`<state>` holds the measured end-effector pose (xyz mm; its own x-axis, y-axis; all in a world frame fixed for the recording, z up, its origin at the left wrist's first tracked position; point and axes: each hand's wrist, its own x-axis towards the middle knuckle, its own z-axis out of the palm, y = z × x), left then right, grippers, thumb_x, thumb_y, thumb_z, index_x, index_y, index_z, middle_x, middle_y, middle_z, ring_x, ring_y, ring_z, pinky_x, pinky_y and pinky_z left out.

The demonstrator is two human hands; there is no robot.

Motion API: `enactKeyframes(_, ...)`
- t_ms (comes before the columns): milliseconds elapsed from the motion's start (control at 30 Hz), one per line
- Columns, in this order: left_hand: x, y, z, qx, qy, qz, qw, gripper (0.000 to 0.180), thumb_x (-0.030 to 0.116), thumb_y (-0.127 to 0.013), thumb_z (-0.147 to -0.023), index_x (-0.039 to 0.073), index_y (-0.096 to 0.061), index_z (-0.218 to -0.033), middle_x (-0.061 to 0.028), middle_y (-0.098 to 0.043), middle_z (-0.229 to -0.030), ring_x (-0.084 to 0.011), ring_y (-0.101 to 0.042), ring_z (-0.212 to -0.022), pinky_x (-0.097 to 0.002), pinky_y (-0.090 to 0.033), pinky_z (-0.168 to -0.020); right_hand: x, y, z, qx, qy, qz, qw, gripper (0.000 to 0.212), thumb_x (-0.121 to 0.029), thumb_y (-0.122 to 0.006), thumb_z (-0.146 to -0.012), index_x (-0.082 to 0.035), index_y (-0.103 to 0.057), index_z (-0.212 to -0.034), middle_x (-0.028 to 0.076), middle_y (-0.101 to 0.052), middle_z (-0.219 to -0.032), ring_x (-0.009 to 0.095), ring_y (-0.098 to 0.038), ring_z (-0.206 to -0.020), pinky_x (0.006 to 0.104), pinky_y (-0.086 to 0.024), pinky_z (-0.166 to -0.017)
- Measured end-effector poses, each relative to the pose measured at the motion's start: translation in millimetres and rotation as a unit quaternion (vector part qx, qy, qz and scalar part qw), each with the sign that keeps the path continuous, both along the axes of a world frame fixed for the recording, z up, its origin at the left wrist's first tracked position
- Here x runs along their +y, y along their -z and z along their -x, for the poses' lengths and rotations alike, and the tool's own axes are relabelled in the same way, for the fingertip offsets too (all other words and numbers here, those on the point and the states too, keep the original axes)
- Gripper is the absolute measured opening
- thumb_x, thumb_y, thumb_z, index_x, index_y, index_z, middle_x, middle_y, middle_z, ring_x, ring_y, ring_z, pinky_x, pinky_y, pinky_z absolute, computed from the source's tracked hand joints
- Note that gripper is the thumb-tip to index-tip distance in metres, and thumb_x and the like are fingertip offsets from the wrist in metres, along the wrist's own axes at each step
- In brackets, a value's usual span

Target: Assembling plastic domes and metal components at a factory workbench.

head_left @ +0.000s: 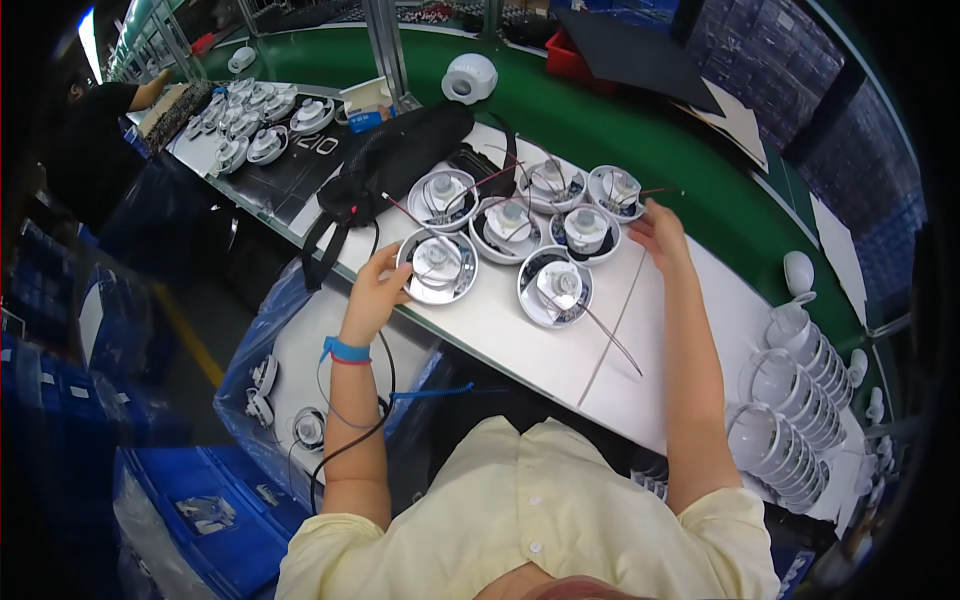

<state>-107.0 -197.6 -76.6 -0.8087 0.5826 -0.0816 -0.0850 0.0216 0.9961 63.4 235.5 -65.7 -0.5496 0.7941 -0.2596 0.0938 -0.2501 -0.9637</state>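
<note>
Hands at both ends of a bowl cluster

The left hand [370, 300] has its parted fingers at the rim of a wired white bowl [437, 268] on the table [625, 330]. The right hand's [664, 238] loosely curled fingers meet the far-right bowl [615, 190]. Whether either grips, I cannot tell.

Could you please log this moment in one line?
Left hand: at white round unit; right hand: at another round unit; similar units: on white table

seven white bowl-shaped units [507, 229] lie clustered, open sides up, thin wires [611, 339] trailing from several.
</note>
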Motion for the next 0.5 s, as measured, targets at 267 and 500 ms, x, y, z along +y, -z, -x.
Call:
enactKeyframes(267, 30, 25, -53, 0.401, -0.232, 0.127, 0.877, 0.037, 0.013, -0.048, -0.099, -0.006, -0.049, -0.13, -0.0229, -0.051, -0.121, -0.0361, -0.054, -0.109, -0.0381, -0.044, -0.092, 33, -2, 69, 0.019, -0.042, -0.009, 0.999, 0.03, -0.02, -0.046, -0.1, 0.002, -0.059, -0.116, 0.014, -0.066, -0.102, 0.023, -0.065, -0.088, 0.0364, -0.057, -0.076)
enactKeyframes(500, 17, 14, -42, 0.325, -0.189, 0.029, 0.926, 0.041, 0.01, -0.053, -0.095, -0.003, -0.047, -0.133, -0.0191, -0.052, -0.128, -0.0298, -0.056, -0.107, -0.0343, -0.047, -0.086, 1, -28, 188, -0.005, -0.294, -0.024, 0.955, 0.03, -0.02, -0.051, -0.099, 0.0, -0.061, -0.119, 0.008, -0.065, -0.102, 0.016, -0.063, -0.083, 0.033, -0.059, -0.073)
